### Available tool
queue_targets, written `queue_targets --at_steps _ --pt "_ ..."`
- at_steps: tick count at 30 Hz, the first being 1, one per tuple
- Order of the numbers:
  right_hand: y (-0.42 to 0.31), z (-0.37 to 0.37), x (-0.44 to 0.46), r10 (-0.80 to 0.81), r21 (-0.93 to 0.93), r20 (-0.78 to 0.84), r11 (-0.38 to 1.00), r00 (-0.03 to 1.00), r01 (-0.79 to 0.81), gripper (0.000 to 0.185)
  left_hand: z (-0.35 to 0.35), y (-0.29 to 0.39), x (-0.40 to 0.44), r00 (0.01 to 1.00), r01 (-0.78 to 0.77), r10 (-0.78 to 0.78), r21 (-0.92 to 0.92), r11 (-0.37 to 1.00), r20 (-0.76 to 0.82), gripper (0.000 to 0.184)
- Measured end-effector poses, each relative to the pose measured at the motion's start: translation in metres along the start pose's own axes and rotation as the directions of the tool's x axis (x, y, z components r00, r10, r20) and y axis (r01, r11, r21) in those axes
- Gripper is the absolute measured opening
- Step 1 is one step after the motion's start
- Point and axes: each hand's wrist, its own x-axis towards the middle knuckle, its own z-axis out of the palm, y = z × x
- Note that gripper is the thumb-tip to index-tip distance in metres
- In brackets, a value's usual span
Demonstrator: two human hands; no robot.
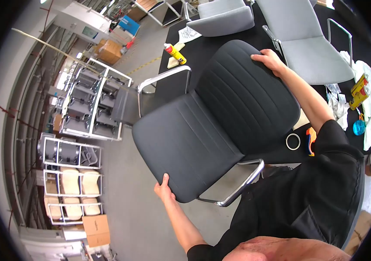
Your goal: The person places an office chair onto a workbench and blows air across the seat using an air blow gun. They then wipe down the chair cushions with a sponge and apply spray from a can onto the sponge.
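Note:
A black padded chair [181, 143] with stitched lines and chrome armrests is tilted in front of me. My left hand [165, 191] grips the seat's near edge, its thumb on top and its other fingers hidden beneath. My right hand [271, 62] is closed over the edge of the backrest [246, 91], its thumb lying on the padding. One chrome armrest [246, 185] is on the near side and another armrest [163, 78] on the far side. The chair's underside is hidden from me.
A black-topped table [272, 152] holds grey chairs [303, 48], a yellow-red can [175, 54], more cans [359, 92], a tape roll [293, 142], an orange tool [311, 141] and white cloth [370, 104]. White racks [94, 100] and a cardboard box [96, 230] stand left.

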Motion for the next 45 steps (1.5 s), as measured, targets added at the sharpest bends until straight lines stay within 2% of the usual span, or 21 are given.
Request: queue_targets --at_steps 3,5,8,10,14,18,21,23,25,27,29,30,32,33,35,38,40,41,43,44,45 --pt "-0.012 0.015 0.027 -0.045 -0.255 -0.056 0.966 0.997 0.029 0.053 0.045 0.002 0.037 0.996 0.015 -0.017 0.021 1.000 0.088 0.035" --pt "-0.029 0.022 0.035 -0.013 -0.301 -0.074 0.954 0.997 -0.010 0.053 0.049 -0.007 0.084 0.960 0.066 -0.054 -0.037 0.997 0.274 0.040" --pt "-0.054 0.048 0.036 -0.073 -0.371 -0.176 0.929 0.982 0.003 0.055 0.065 -0.011 0.118 0.940 0.086 -0.119 0.115 0.990 0.320 0.045" --pt "-0.067 0.060 0.045 -0.102 -0.659 -0.131 0.752 0.986 -0.010 0.059 0.064 -0.010 0.132 0.912 0.115 -0.159 0.138 0.984 0.377 0.048" --pt "-0.069 0.070 0.067 -0.361 -0.813 0.050 0.527 0.931 0.248 0.068 0.067 0.002 0.147 0.848 0.177 -0.259 0.215 0.961 0.462 0.056" --pt "-0.061 0.063 -0.018 -0.521 -0.937 -0.030 0.312 0.853 0.157 0.076 0.067 -0.008 0.163 0.809 0.288 -0.352 0.206 0.935 0.470 0.056" --pt "-0.028 0.054 -0.055 -0.474 -0.929 -0.143 0.367 0.869 0.047 0.069 0.065 -0.012 0.151 0.822 0.282 -0.330 0.173 0.944 0.463 0.055" --pt "-0.026 0.046 -0.061 -0.171 -0.864 -0.295 0.467 0.940 -0.186 0.058 0.060 -0.007 0.136 0.836 0.248 -0.307 0.184 0.951 0.456 0.055" --pt "-0.006 0.028 -0.031 -0.345 -0.882 -0.166 0.472 0.924 0.017 0.051 0.064 0.003 0.116 0.850 0.261 -0.306 0.163 0.952 0.428 0.054" --pt "-0.051 0.047 -0.002 -0.225 -0.938 -0.125 0.344 0.966 -0.041 0.060 0.067 -0.006 0.099 0.827 0.335 -0.360 0.136 0.933 0.432 0.054" --pt "-0.063 0.062 0.032 -0.581 -0.933 0.027 0.278 0.814 0.230 0.039 0.068 -0.016 0.075 0.803 0.407 -0.415 0.115 0.906 0.427 0.055" --pt "-0.111 0.077 0.034 -0.282 -0.929 0.057 0.335 0.958 0.154 0.060 0.072 -0.022 0.059 0.793 0.455 -0.432 0.054 0.889 0.431 0.056" --pt "-0.116 0.090 0.031 -0.702 -0.829 0.103 0.331 0.704 0.451 0.047 0.078 -0.030 0.028 0.786 0.493 -0.452 0.014 0.870 0.422 0.058" --pt "-0.116 0.092 0.012 -0.692 -0.825 0.095 0.348 0.716 0.446 0.047 0.081 -0.030 0.009 0.759 0.528 -0.484 0.023 0.849 0.435 0.061" --pt "-0.137 0.098 -0.036 -0.732 -0.563 0.140 0.495 0.667 0.661 0.044 0.082 -0.034 -0.023 0.731 0.566 -0.514 0.022 0.824 0.449 0.064" --pt "-0.137 0.084 -0.099 -0.643 -0.530 0.215 0.556 0.735 0.641 0.038 0.071 -0.042 -0.039 0.647 0.626 -0.567 0.069 0.776 0.509 0.066" --pt "-0.119 0.085 -0.138 -0.605 -0.468 0.066 0.684 0.793 0.560 0.022 0.055 -0.043 -0.014 0.368 0.754 -0.660 0.205 0.624 0.655 0.065" --pt "-0.101 0.082 -0.155 -0.600 -0.431 -0.001 0.723 0.800 0.541 0.014 0.063 -0.029 -0.007 0.551 0.651 -0.598 0.148 0.744 0.582 0.063" --pt "-0.092 0.085 -0.213 -0.519 -0.394 -0.065 0.798 0.852 0.456 0.023 0.066 -0.026 0.055 0.712 0.411 -0.371 0.074 0.909 0.596 0.064" --pt "-0.090 0.093 -0.246 -0.292 -0.200 -0.040 0.939 0.956 0.278 0.022 0.073 -0.011 0.081 0.796 0.288 -0.328 0.158 0.945 0.509 0.065" --pt "-0.078 0.094 -0.273 -0.271 -0.258 0.124 0.920 0.955 0.295 0.029 0.083 0.004 0.104 0.866 0.165 -0.259 0.245 0.955 0.427 0.066"
